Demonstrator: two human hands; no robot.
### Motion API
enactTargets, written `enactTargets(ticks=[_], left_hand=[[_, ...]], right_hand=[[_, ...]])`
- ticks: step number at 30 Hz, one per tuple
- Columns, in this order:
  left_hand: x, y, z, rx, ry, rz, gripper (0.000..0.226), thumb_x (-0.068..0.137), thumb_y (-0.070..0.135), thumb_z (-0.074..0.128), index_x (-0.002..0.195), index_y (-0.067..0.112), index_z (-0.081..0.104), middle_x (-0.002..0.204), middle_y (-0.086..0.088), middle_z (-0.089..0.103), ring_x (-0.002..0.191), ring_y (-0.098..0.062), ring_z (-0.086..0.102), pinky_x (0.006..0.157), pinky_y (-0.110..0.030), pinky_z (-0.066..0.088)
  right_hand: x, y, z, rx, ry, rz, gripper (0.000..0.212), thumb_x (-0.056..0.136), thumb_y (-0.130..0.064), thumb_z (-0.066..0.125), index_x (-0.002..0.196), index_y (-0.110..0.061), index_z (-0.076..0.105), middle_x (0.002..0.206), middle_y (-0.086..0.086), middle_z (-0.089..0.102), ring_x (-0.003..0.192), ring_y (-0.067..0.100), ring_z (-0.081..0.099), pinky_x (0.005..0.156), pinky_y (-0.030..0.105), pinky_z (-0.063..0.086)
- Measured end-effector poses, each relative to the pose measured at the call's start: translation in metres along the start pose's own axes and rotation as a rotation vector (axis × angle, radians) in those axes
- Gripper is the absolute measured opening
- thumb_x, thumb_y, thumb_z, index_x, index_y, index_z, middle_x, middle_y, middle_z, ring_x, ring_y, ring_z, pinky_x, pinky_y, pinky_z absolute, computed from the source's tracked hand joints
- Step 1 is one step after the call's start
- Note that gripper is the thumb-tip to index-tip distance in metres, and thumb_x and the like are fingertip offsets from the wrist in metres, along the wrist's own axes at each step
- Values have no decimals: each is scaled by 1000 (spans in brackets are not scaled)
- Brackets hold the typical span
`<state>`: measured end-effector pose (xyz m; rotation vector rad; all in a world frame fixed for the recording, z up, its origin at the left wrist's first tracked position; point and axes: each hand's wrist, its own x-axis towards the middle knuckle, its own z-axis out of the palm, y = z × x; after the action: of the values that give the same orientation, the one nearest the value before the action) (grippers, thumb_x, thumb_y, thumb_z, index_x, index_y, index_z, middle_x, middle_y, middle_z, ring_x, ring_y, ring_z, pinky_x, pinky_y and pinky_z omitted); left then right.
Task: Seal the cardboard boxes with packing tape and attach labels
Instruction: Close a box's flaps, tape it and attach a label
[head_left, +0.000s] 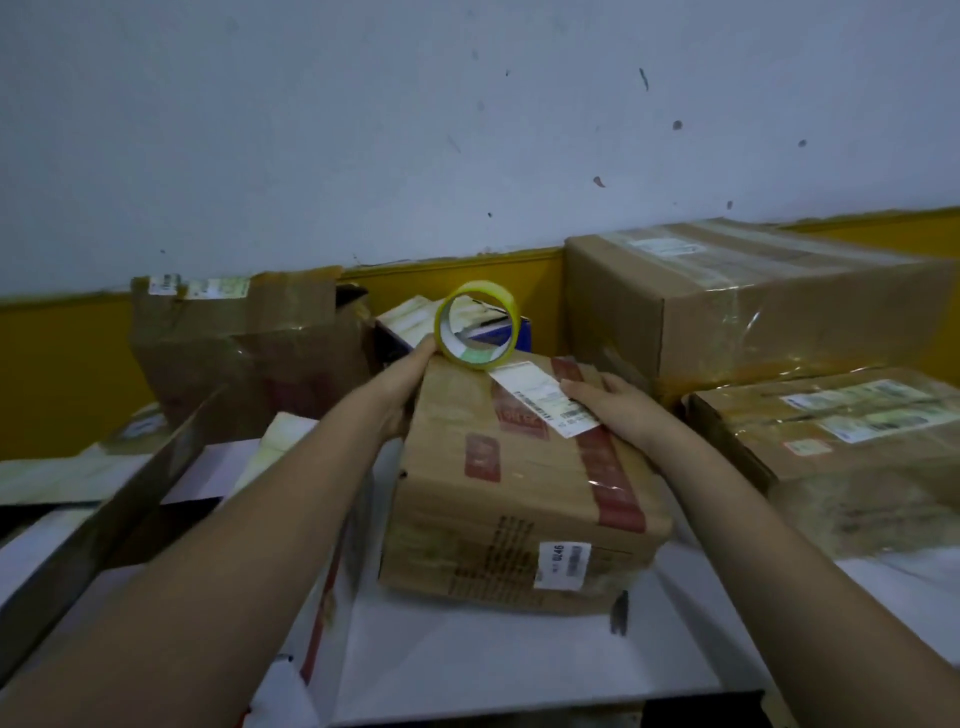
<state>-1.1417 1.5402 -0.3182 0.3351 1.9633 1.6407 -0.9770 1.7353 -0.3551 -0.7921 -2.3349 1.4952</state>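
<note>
**Label Placement on the Centre Box**

The cardboard box (524, 483) sits at the centre of the frame on a white work surface (467, 660). Its long axis runs from the lower edge of the frame toward the wall, tilted slightly to the right. Red printed tape (608, 467) runs along its top and down the near face. A shipping label (545, 397) lies on the far half of the top, skewed to the box edges, overlapping a red printed patch. Its barcode and print are too blurred to read.

The right hand (623, 410) lies at the label's right edge, fingers extended and flat, fingertips on the label corner. It is the nearer hand to the label. The left hand (405, 379) grips the box's far left corner, fingers curled over the edge. A roll of clear yellowish packing tape (478, 325) stands on edge at the far end of the top, just beside the left fingertips; contact cannot be confirmed.

The label probably needs smoothing down toward the left, away from the right palm.

A white sticker (563, 565) on the near face reads "0046" beside a small barcode. Taped, labelled boxes (753, 301) fill the right of the frame; a worn carton (244, 353) stands at left centre.
</note>
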Motion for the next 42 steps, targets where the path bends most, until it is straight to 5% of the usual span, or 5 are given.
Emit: enactTargets(ticks=[3,13,18,32,42], left_hand=[[5,-23,-6,-79,33,5,37,105,40,44,89,13,64,55,-4,69,45,-14,67,39,-20,50],[12,-35,-25,-5,-2,12,19,104,24,55,105,13,70,75,-6,76,65,-19,73,59,-31,60],[30,-37,-29,260,49,126,32,107,23,47,132,10,61,120,-12,69,109,-30,66,98,-44,53],[39,-34,-25,591,85,141,49,108,41,34,152,22,42,155,-6,43,139,-26,44,118,-38,31],[56,-12,28,963,167,376,66,93,56,56,148,22,42,146,-9,52,130,-33,49,109,-52,42]], right_hand=[[-3,-9,11,-198,0,-48,64,98,-52,50,150,-16,37,150,11,44,128,29,49,98,31,40],[32,-55,49,-706,44,-252,113,74,-95,23,155,-16,28,161,12,27,147,34,24,114,48,27],[45,-78,86,-423,-116,-472,64,96,-45,59,148,-17,35,108,0,63,88,10,58,64,23,43],[42,-49,-28,-1155,283,-652,45,88,2,53,129,-16,47,113,9,53,103,30,45,79,41,50],[20,-16,-16,-543,410,-555,36,97,-1,43,131,-12,48,91,14,67,77,30,64,65,41,53]])
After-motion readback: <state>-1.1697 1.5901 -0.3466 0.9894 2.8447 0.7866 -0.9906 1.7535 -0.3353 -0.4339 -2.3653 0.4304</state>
